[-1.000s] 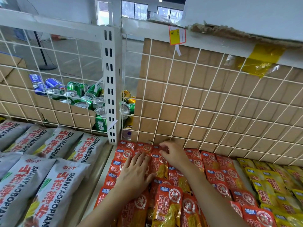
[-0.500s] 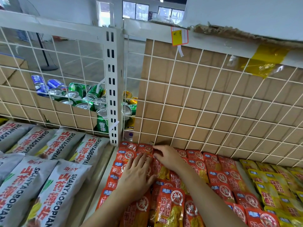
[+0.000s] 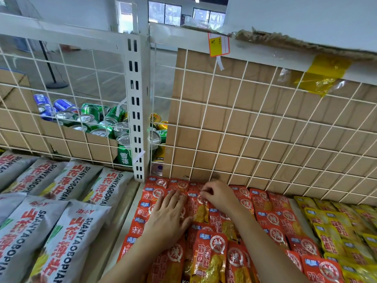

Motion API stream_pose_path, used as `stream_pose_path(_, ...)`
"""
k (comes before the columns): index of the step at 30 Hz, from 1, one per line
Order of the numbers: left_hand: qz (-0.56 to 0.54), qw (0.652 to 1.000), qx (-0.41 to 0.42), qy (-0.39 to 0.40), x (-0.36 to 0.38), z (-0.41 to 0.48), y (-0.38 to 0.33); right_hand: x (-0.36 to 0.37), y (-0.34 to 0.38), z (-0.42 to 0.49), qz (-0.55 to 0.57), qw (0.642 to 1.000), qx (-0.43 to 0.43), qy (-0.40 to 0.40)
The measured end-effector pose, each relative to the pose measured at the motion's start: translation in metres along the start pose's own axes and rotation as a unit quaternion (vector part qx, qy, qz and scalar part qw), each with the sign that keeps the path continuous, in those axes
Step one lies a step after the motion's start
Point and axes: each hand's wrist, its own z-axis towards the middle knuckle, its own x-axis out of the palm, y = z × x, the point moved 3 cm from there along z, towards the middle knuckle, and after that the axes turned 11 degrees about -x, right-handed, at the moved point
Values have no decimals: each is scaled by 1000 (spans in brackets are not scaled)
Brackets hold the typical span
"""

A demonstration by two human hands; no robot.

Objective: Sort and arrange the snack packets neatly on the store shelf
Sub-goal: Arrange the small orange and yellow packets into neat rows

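Two hands are down on the red snack packets [image 3: 271, 219], which lie in overlapping rows on the shelf [image 3: 132, 203], right up against the wire grid [image 3: 265, 129] at the back. Left hand [image 3: 167, 219] is flat, with fingers straight and slightly spread and the palm pressing on the left rows, gripping nothing. Right hand [image 3: 221, 196] is further back, fingers curled, tips pinching the top edge of one red packet [image 3: 201, 212] – it lies just right of the left fingertips, between the two hands. Yellow packets [image 3: 330, 231] fill the rows on the right. Grey bags [image 3: 61, 231] fill the next bay left, past the white post [image 3: 136, 119]. Drink cans [image 3: 98, 121] sit behind the grid.
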Motion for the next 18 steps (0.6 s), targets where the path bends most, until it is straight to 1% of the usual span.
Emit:
stream_pose_path(10, -10, 1000, -2, -10, 1, 0, 1, -1, 4, -5, 17, 1000, -9, 1)
stream_pose_path(15, -58, 998, -3, -14, -3, 0, 2, -10, 9, -16, 54, 997, -10, -51)
stream_pose_path(18, -88, 996, 0, -32, -11, -2, 4, -21, 17, -30, 50, 997, -15, -56)
